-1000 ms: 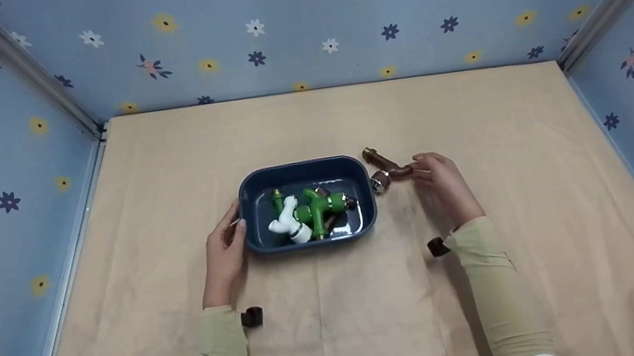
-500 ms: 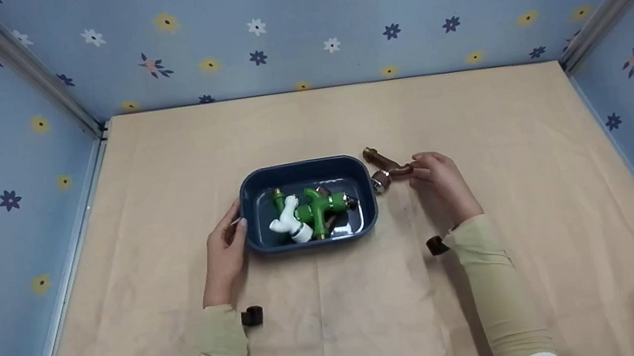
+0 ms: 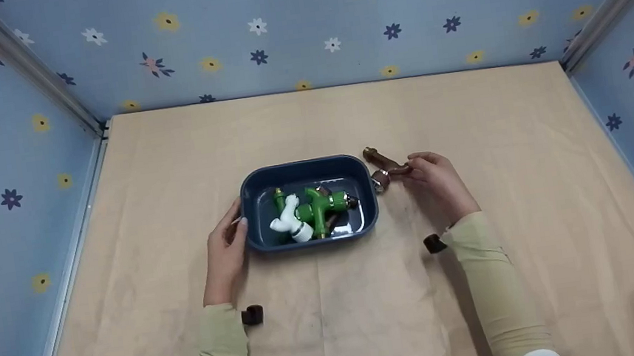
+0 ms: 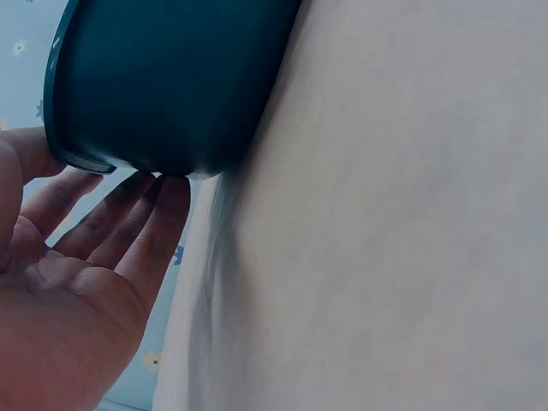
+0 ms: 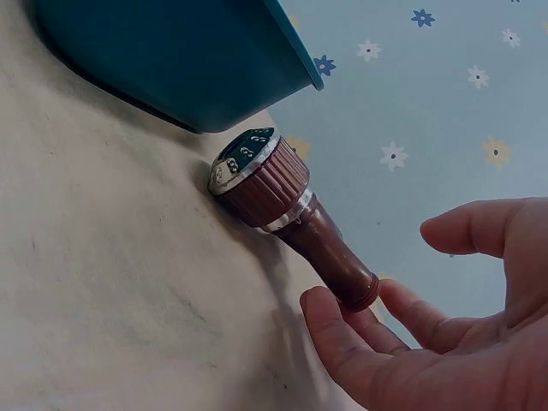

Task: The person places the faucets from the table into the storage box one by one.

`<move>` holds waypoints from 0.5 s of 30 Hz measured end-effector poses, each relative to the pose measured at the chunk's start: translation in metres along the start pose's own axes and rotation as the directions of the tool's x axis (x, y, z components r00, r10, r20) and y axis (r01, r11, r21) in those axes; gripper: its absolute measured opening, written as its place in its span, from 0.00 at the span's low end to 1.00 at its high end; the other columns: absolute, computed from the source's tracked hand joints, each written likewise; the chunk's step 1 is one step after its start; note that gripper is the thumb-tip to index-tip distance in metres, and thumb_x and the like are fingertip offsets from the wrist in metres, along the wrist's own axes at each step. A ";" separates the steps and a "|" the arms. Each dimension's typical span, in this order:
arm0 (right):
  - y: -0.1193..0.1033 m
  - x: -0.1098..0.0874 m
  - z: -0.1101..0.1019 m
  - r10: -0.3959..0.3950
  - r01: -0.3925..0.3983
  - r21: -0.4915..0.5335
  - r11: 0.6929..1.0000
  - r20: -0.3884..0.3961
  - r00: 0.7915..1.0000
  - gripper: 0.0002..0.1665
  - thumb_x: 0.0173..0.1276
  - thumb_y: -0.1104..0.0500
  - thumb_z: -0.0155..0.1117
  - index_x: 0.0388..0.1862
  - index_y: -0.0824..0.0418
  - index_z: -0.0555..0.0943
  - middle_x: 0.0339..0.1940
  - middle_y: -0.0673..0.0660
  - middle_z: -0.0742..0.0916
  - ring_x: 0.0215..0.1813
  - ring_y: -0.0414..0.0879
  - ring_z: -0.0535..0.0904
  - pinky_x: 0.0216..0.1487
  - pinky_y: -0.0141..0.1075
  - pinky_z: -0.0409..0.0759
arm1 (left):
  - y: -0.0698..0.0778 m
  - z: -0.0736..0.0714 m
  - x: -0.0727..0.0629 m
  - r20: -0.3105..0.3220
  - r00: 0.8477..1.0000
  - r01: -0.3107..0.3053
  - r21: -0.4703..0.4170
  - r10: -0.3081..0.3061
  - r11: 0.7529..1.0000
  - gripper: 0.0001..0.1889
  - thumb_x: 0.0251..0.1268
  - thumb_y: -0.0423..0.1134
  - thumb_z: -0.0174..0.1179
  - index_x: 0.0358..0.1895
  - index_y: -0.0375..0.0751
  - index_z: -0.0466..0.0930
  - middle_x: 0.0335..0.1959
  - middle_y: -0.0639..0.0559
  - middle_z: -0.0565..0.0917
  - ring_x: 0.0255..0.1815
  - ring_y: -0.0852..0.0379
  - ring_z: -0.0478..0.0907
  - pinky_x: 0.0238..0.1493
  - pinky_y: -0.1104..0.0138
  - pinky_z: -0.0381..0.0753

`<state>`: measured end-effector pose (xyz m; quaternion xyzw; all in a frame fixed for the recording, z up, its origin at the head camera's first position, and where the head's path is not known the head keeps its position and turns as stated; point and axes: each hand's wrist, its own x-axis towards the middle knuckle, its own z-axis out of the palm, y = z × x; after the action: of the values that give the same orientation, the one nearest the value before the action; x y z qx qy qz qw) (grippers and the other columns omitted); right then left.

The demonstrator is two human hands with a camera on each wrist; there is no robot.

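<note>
A dark blue plastic basin holds several taps: a white tap lies on top beside a green tap, and brown parts show beneath. My left hand rests on the basin's left end, its fingertips against the outer wall and the thumb by the rim, as the left wrist view shows. Right of the basin, a brown tap with a brass threaded end and a ribbed knob lies on the cloth. My right hand has its fingertips at this tap's spout; in the right wrist view the thumb stands apart from it.
A beige cloth covers the table. Blue flowered panels enclose it at the back and both sides, with grey metal posts at the back corners. The brown tap's knob lies close by the basin's right wall.
My right hand has shifted slightly left, its fingers coming further over the spout of the brown tap. The left hand, the basin and the taps stay in place.
</note>
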<state>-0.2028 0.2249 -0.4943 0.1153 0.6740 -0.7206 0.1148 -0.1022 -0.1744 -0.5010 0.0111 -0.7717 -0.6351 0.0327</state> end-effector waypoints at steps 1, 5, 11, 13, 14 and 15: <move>0.000 0.000 0.000 -0.002 0.002 -0.012 1.000 0.004 1.000 0.25 0.74 0.65 0.46 0.63 0.81 0.61 0.51 0.70 0.76 0.54 0.58 0.78 0.63 0.49 0.69 | -0.002 0.000 0.001 0.001 1.000 -0.004 -0.003 0.004 1.000 0.24 0.74 0.32 0.48 0.71 0.37 0.62 0.70 0.47 0.65 0.66 0.53 0.66 0.67 0.63 0.64; 0.002 0.001 0.002 0.011 -0.011 0.004 1.000 0.004 1.000 0.24 0.74 0.65 0.45 0.64 0.79 0.61 0.50 0.69 0.76 0.51 0.57 0.79 0.61 0.49 0.72 | -0.018 0.000 0.005 -0.009 1.000 -0.007 -0.019 0.007 1.000 0.23 0.74 0.34 0.49 0.71 0.42 0.64 0.70 0.51 0.66 0.66 0.54 0.66 0.66 0.62 0.64; 0.002 0.004 0.004 0.070 -0.071 0.081 0.994 0.010 0.997 0.25 0.74 0.65 0.46 0.65 0.78 0.60 0.51 0.68 0.76 0.50 0.53 0.80 0.62 0.48 0.71 | -0.033 0.002 0.009 -0.039 0.999 -0.014 -0.002 0.014 1.000 0.23 0.74 0.36 0.50 0.71 0.48 0.65 0.69 0.56 0.68 0.64 0.57 0.68 0.66 0.64 0.65; 0.003 0.004 0.005 0.080 -0.080 0.099 0.992 0.006 0.997 0.24 0.74 0.66 0.46 0.65 0.78 0.60 0.50 0.67 0.76 0.49 0.52 0.80 0.62 0.47 0.71 | -0.034 0.002 0.009 -0.042 0.999 -0.027 -0.004 0.027 1.000 0.23 0.74 0.36 0.50 0.70 0.47 0.66 0.68 0.56 0.68 0.64 0.58 0.68 0.66 0.64 0.65; 0.003 0.005 0.006 0.081 -0.081 0.107 0.991 0.003 0.997 0.24 0.74 0.66 0.46 0.65 0.78 0.61 0.50 0.67 0.76 0.48 0.51 0.80 0.62 0.46 0.71 | -0.034 0.002 0.009 -0.045 0.999 -0.029 -0.006 0.029 1.000 0.23 0.74 0.36 0.50 0.70 0.47 0.66 0.68 0.57 0.68 0.64 0.58 0.68 0.66 0.64 0.65; 0.003 0.005 0.007 0.083 -0.083 0.115 0.990 0.001 0.997 0.24 0.74 0.67 0.46 0.64 0.78 0.61 0.50 0.67 0.76 0.48 0.50 0.80 0.62 0.45 0.71 | -0.034 0.002 0.009 -0.044 0.999 -0.031 -0.005 0.031 1.000 0.23 0.74 0.36 0.50 0.70 0.47 0.66 0.68 0.57 0.68 0.65 0.59 0.67 0.66 0.64 0.65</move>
<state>-0.2065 0.2180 -0.4987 0.1510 0.6261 -0.7527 0.1367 -0.1122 -0.1796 -0.5338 0.0132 -0.7689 -0.6364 0.0596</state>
